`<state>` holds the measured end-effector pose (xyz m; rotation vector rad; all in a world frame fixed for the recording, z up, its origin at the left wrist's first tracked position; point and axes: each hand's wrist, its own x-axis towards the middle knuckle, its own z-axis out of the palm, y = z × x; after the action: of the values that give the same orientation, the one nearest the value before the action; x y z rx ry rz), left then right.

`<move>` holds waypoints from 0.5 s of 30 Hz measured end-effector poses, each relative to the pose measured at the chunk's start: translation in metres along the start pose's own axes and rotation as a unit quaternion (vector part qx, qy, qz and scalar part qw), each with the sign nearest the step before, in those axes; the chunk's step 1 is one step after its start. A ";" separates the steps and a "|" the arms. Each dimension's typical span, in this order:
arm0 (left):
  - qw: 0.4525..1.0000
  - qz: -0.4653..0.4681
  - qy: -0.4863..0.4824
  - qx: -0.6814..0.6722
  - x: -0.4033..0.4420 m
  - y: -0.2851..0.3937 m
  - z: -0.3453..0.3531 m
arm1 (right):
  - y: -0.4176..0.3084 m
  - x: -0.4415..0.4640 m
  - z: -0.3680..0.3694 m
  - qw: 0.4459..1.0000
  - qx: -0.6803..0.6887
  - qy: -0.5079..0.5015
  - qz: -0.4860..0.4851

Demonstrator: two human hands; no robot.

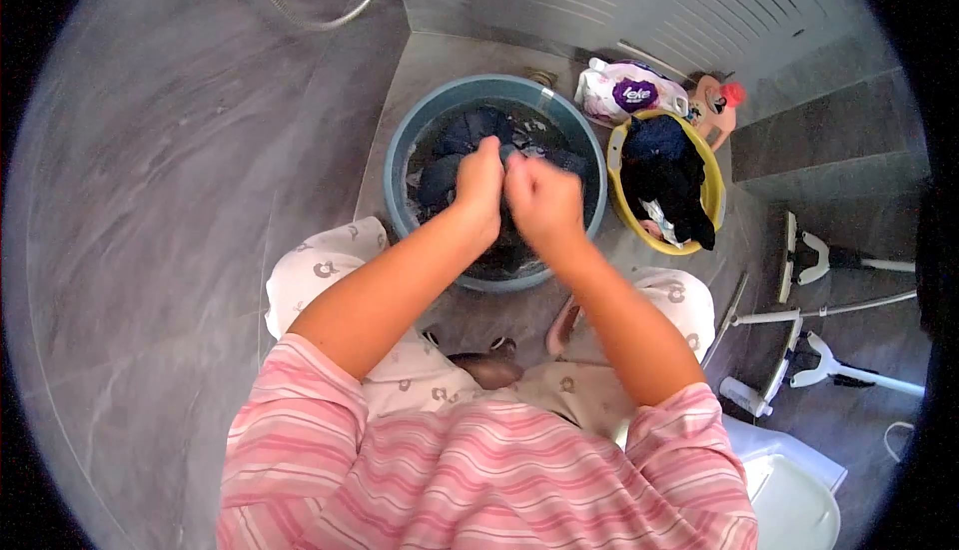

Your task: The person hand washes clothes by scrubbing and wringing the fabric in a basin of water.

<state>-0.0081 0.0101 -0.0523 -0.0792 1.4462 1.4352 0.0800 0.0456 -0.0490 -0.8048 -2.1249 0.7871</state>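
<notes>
Dark blue garment (pixel 465 130) lies soaking in the water of a round blue-grey basin (pixel 397 165). Over the middle of this basin, my left hand (pixel 480 182) is closed on a part of the cloth. Close beside it, my right hand (pixel 546 195) is a fist on the same cloth, slightly blurred by motion. A small bluish bit of fabric shows between the two hands; the rest of what they grip is hidden by the fingers.
Right of the basin stands a yellow tub (pixel 621 195) with dark clothes (pixel 674 175). Behind it are a white and purple package (pixel 629 92) and a peach bottle (pixel 711 115) with a red cap. Cleaning tools (pixel 819 315) hang at the right. A shower hose (pixel 330 22) loops above.
</notes>
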 end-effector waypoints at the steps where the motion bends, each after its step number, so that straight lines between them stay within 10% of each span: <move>1: 0.996 0.035 -0.013 0.077 -0.006 -0.007 0.003 | 0.015 0.012 -0.001 0.997 0.003 0.021 0.076; 3: 0.997 0.046 -0.054 0.042 -0.023 -0.008 0.014 | 0.033 0.030 -0.010 0.983 -0.019 -0.002 0.181; 15: 0.999 0.018 -0.012 -0.024 0.004 0.008 -0.003 | -0.017 -0.012 -0.007 1.000 -0.013 -0.024 -0.005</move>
<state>-0.0170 0.0128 -0.0506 -0.0673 1.4005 1.4960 0.0873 0.0280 -0.0378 -0.7964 -2.1854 0.7821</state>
